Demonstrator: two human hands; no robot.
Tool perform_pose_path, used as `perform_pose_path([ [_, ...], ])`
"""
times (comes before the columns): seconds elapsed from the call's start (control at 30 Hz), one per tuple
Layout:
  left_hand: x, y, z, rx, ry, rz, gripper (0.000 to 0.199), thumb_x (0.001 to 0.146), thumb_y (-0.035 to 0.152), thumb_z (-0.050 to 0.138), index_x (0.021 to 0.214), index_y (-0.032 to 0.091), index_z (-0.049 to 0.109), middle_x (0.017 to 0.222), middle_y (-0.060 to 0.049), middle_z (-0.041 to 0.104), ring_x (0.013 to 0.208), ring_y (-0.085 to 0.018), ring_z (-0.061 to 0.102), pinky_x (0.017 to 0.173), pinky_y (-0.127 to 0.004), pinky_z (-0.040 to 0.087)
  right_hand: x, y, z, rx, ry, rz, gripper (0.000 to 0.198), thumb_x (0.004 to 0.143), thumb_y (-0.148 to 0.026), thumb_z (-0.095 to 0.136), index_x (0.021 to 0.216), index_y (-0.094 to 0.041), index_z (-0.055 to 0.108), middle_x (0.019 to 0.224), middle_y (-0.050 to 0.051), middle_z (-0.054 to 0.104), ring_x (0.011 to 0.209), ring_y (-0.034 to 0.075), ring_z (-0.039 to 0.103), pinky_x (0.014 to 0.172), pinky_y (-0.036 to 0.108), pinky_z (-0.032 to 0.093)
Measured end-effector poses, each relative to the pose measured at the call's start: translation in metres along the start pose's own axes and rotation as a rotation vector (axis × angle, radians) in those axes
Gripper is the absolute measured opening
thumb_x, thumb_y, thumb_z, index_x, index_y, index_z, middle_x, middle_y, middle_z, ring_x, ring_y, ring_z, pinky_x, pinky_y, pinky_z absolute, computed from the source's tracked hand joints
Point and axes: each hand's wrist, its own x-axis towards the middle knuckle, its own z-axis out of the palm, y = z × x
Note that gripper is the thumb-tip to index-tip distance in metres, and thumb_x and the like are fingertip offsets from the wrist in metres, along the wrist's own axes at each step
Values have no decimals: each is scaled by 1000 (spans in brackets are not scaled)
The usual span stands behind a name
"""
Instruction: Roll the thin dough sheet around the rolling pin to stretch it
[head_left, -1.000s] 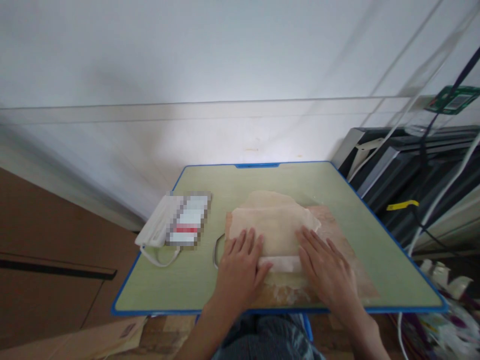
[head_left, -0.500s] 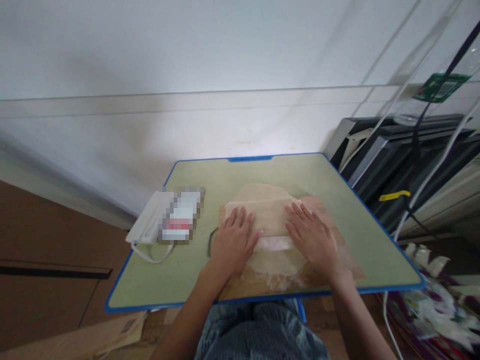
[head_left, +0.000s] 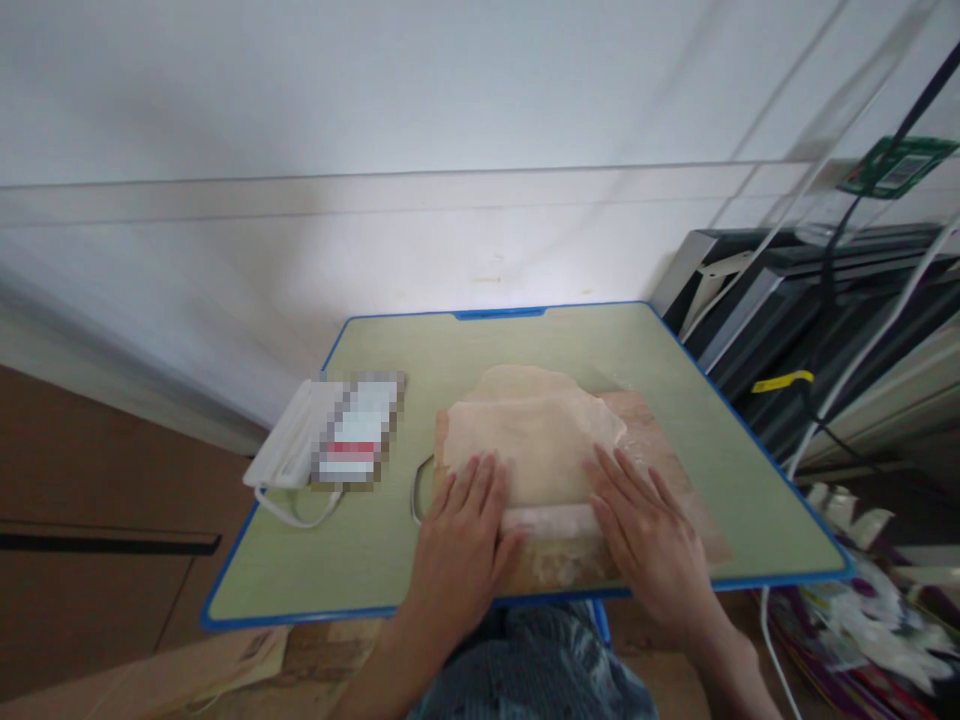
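Note:
A wide, thin sheet of pale dough lies over a wooden board. Along its near side runs a whitish rolled edge; whether a rolling pin is inside it I cannot tell. My left hand rests with outstretched fingers on the left end of this roll and the dough beside it. On the right end, my right hand lies flat, fingers slightly spread, palm down. Loose flour marks the board between my wrists. Both palms hide the ends of the roll.
The board sits on a small green table with a blue rim. To the left are a blurred-out phone and a white corded item. A metal handle sticks out beside the board. Dark panels and cables stand at right.
Both hands have slid toward my body, and the rolled edge has come nearer with them. More of the flat dough shows beyond my fingertips, and less flour-covered board shows in front.

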Motion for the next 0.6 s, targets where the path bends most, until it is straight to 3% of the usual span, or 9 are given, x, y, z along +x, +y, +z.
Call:
perform_pose_path([
  [0.13, 38, -13, -1, -33, -59, -41, 51, 93, 43, 38, 132, 11, 46, 140, -14, 44, 132, -27, 37, 105, -41, 36, 39, 6, 8, -36, -75, 71, 41, 93, -26, 32, 126, -13, 53, 135, 11, 50, 127, 27, 43, 100, 43, 38],
  [0.23, 47, -18, -1, -35, -45, -34, 52, 94, 44, 36, 133, 11, 43, 140, -14, 44, 132, -26, 35, 105, -39, 36, 48, 7, 8, -41, -104, 65, 41, 92, -26, 36, 127, -11, 53, 135, 13, 49, 128, 28, 41, 100, 42, 38],
  [0.47, -13, 0, -3, -14, 7, 50, 52, 91, 42, 41, 135, 12, 42, 139, -10, 45, 127, -26, 43, 102, -42, 38, -16, -6, -7, -3, 47, -19, 38, 93, -25, 33, 120, -14, 57, 126, 8, 59, 119, 23, 51, 96, 40, 40],
  [0.6, -32, 2, -1, 47, 61, 126, 54, 90, 38, 45, 138, 14, 37, 143, -7, 41, 130, -26, 39, 103, -44, 37, -39, -4, -9, 19, 111, -124, 38, 91, -27, 38, 123, -16, 54, 128, 7, 57, 123, 22, 48, 95, 37, 40],
])
